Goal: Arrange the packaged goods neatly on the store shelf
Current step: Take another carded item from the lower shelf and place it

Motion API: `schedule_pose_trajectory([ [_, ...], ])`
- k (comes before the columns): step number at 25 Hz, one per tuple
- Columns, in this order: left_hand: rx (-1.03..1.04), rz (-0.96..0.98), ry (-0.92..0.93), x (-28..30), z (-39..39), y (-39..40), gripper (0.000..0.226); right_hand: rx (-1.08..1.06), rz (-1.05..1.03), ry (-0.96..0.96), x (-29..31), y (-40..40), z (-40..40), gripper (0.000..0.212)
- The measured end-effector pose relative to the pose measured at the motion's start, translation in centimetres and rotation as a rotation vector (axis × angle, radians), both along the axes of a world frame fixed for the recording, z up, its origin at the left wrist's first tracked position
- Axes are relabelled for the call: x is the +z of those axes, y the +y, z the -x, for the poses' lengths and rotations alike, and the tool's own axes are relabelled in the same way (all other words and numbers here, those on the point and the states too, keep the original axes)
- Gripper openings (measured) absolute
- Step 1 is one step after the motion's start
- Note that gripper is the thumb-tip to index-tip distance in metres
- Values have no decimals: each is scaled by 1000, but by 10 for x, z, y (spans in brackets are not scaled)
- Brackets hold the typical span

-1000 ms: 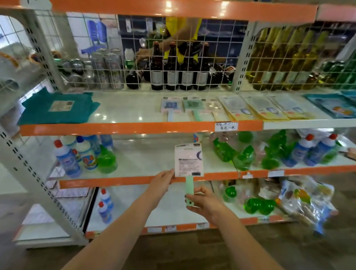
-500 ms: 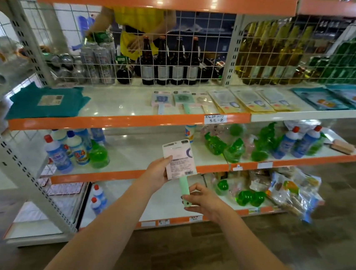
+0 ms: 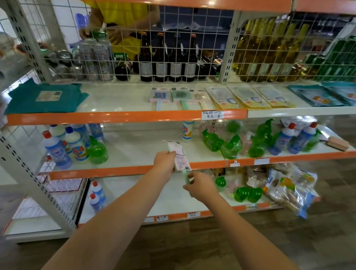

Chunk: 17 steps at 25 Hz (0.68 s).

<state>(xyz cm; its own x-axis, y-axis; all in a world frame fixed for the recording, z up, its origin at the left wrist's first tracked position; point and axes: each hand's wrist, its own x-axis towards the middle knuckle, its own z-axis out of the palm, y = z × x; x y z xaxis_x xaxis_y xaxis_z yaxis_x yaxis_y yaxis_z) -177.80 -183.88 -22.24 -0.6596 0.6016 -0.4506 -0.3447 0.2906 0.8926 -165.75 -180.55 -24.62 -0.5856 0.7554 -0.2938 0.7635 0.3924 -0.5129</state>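
Observation:
I hold a carded brush pack (image 3: 180, 158), white card with a pale green handle, in front of the middle shelf (image 3: 126, 170). My left hand (image 3: 165, 163) grips the card's left edge. My right hand (image 3: 199, 186) pinches the green handle at its lower end. The pack is tilted, its back turned toward me. On the upper shelf (image 3: 118, 116) lie three similar carded brushes (image 3: 179, 98) side by side, then flat yellow packs (image 3: 248, 97) and teal packs (image 3: 337, 93) further right.
White-and-blue cleaner bottles (image 3: 62, 147) and a green bottle (image 3: 97, 152) stand left on the middle shelf; green spray bottles (image 3: 232, 144) crowd its right. Bagged goods (image 3: 287, 186) overhang the bottom shelf. A folded teal cloth (image 3: 45, 98) lies upper left. A person in yellow (image 3: 119, 16) works behind the wire mesh.
The pack has tilted further, its card turning edge-on and leaning left. My left hand moved from its lower corner to grip its left edge. My right hand stays on the handle.

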Motion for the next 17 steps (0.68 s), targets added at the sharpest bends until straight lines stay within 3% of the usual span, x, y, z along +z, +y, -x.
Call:
schedule_pose_trajectory([
  [2,-39,19,42,2,-3,0,19,-38,30,-9,-2,2,3,43],
  [6,-180,100,231,5,-3,-8,27,-302,603,293,0,5,-7,34],
  [9,-278,216,464,5,4,-17,34,-393,840,437,0,13,-22,33],
  [12,-363,304,624,2,14,-16,32,-432,927,528,2,26,-33,27],
  [17,-521,352,845,14,11,4,40,-430,897,633,21,52,-40,14],
])
